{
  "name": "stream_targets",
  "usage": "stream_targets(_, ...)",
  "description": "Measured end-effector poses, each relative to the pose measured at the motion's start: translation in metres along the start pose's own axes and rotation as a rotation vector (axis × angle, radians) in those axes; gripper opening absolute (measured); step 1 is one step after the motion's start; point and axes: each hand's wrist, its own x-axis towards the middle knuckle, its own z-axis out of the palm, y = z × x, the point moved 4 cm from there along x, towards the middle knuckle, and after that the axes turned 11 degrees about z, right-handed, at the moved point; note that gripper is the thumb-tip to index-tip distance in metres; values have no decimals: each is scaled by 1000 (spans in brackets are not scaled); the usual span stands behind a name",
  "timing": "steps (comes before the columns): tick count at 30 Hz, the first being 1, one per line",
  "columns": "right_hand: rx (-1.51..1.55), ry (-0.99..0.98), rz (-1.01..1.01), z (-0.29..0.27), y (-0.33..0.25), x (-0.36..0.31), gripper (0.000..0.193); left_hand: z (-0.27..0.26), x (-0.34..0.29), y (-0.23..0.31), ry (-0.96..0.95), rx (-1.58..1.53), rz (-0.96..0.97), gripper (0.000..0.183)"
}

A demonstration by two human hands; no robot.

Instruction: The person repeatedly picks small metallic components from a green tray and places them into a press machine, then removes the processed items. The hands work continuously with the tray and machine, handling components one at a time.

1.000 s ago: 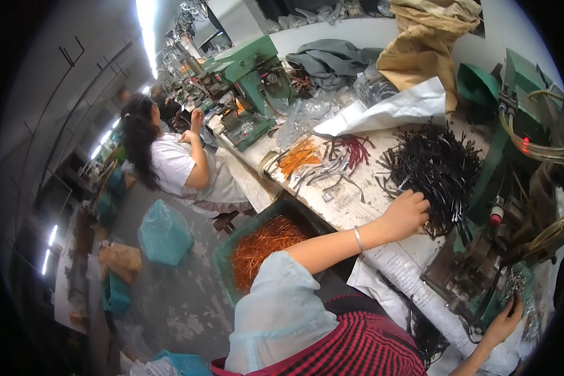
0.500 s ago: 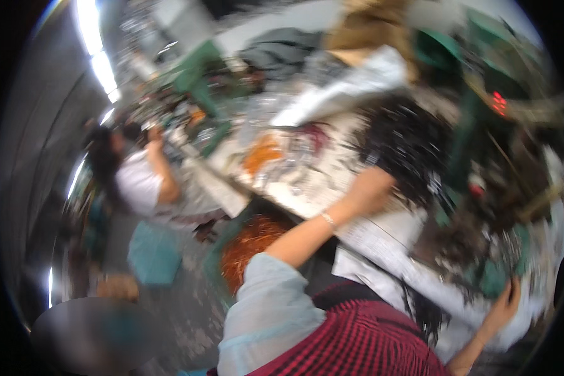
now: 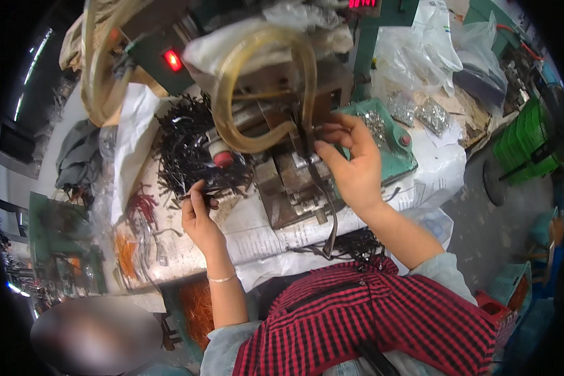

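Note:
A small metal press machine point(image 3: 288, 182) stands before me, with a thick yellowish hose point(image 3: 225, 81) looped over it. My right hand point(image 3: 357, 163) is at its working head, thumb and fingertips curled close together; whatever lies between them is hidden. From beside these fingertips a black eyeglass temple point(image 3: 333, 229) hangs down over the table edge, its curved tip lowest. To the left, my left hand point(image 3: 202, 219) pinches a dark thin piece, seemingly another temple, at the near edge of a heap of black eyeglass temples point(image 3: 185, 150).
Right of the machine sits a green tray point(image 3: 410, 160) of small metal parts, with bagged parts point(image 3: 432, 116) behind. Red temples point(image 3: 143, 203) and orange temples point(image 3: 126, 254) lie on the left. A bin of orange-brown pieces point(image 3: 197, 307) is below the table. Green crates point(image 3: 526, 144) stand far right.
My view has swung right to face the machine. My left hand has stayed by the black heap; my right hand has come from the table's right side up to the machine head.

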Motion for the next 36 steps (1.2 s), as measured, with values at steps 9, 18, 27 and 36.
stream_targets(9,116,-141,163,18,-28,-18,55,17,3,90,7,-241,97,35)
stream_targets(18,-627,62,-27,-72,19,12,37,122,-81,143,-770,-442,-581,27)
stream_targets(27,-575,157,14,-121,48,15,26,163,-86,116,-471,-558,-921,30)
stream_targets(36,-796,127,25,-139,59,2,15,163,-96,101,-462,-632,-913,31)
